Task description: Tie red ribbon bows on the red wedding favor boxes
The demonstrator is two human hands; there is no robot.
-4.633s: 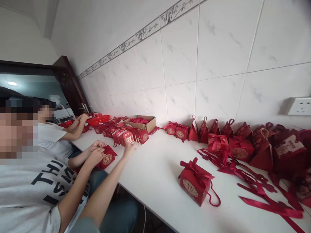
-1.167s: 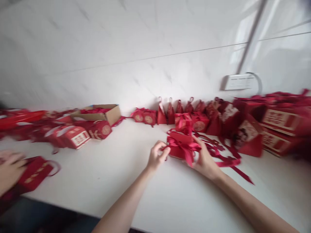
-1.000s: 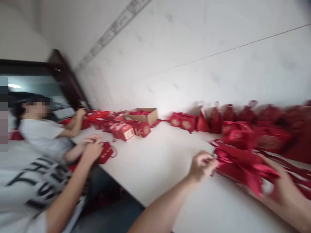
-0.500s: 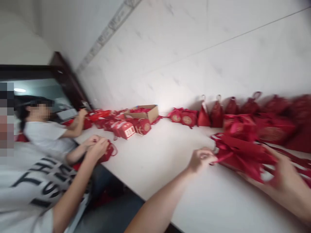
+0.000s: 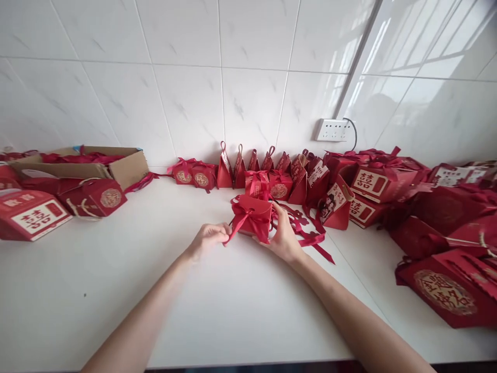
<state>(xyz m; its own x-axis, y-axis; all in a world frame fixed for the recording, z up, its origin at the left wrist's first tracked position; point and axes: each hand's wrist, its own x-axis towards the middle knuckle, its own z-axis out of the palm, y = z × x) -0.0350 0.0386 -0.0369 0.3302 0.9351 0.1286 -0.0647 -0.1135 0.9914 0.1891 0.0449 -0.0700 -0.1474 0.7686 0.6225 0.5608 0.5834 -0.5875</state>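
Note:
A small red box (image 5: 262,210) with a red ribbon bow on top stands on the white table, around the middle of the view. My left hand (image 5: 209,239) pinches one loose tail of the ribbon (image 5: 237,225) at the box's left side. Wrapped round the right side of the box is my right hand (image 5: 284,235), thumb and fingers steadying it. Loose red ribbons (image 5: 310,233) lie on the table just behind and right of that hand.
Small red boxes (image 5: 204,176) and pointed red bags (image 5: 225,168) line the tiled wall. A cardboard carton (image 5: 130,168) with red ribbon and more boxes (image 5: 37,215) sit at the left. Boxes are piled at the right (image 5: 446,290). A power socket (image 5: 331,130) is on the wall.
The view has swung to the right and levelled, so the people at the left are out of frame. Both hands still hold the ribbon and the box.

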